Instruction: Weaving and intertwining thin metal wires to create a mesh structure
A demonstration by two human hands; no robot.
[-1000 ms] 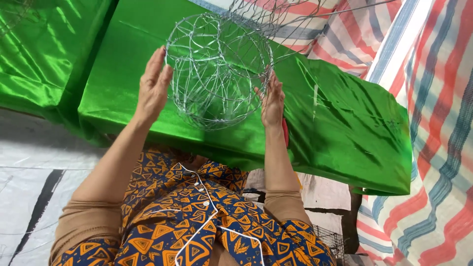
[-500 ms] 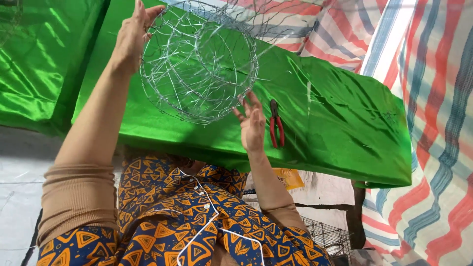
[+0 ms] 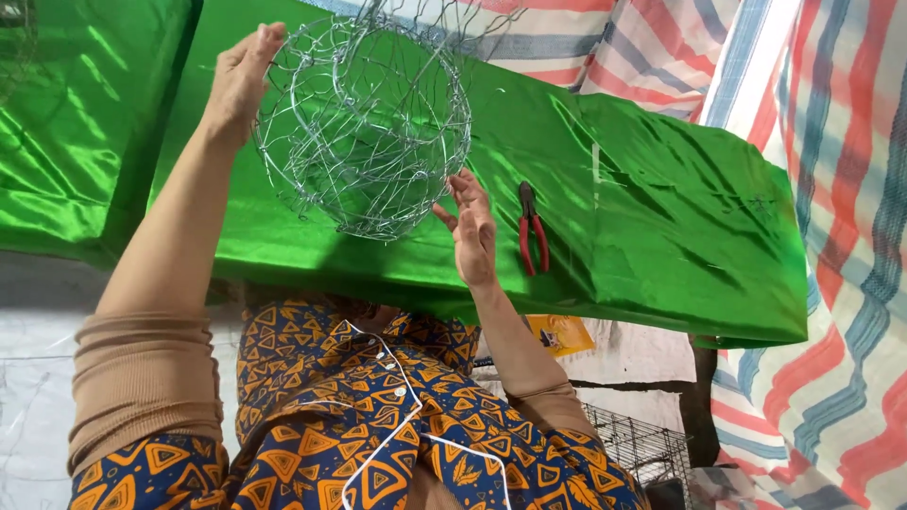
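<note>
A round cage of silver wire mesh (image 3: 364, 123) hangs in the air above a table draped in shiny green cloth (image 3: 661, 217). My left hand (image 3: 241, 80) presses flat against the cage's upper left side and holds it up. My right hand (image 3: 470, 227) is at the cage's lower right edge, fingers spread, its fingertips touching the wire. Red-handled pliers (image 3: 532, 229) lie on the green cloth just right of my right hand.
A second green-covered surface (image 3: 66, 142) lies at the left. Striped red, white and blue tarpaulin (image 3: 831, 189) hangs at the right and back. A small wire cage (image 3: 638, 444) stands on the floor below the table, near a yellow package (image 3: 557, 332).
Both hands turned the wire cage and raised it to the upper left. My right hand slid from the cage's right side down to its lower edge, uncovering the pliers.
</note>
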